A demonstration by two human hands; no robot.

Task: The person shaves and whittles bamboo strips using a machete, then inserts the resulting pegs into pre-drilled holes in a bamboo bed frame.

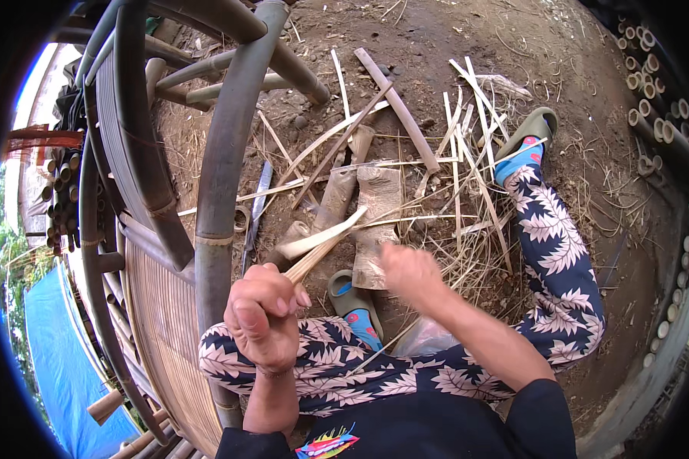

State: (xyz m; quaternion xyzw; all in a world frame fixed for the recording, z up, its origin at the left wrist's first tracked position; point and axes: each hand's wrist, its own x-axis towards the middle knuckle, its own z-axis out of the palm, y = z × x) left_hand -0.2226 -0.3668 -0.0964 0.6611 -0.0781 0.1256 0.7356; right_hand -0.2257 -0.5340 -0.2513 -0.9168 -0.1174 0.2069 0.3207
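My left hand (264,317) is closed around a bundle of pale bamboo strips (312,258), which points up and to the right and parts into two ends. My right hand (409,271) is blurred, with its fingers curled in. It is just right of a short wooden block (377,222), and whatever it may hold is hidden. Bamboo stubs (337,199) lie left of the block. Farther left, a long-bladed knife (260,195) rests on the ground beside a bamboo chair post.
A bamboo chair frame (226,153) rises close on my left. Loose strips and shavings (467,252) litter the ground ahead and right, with a longer split bamboo piece (398,111) among them. My legs (555,237) border the work area. Bamboo poles (654,92) are stacked far right.
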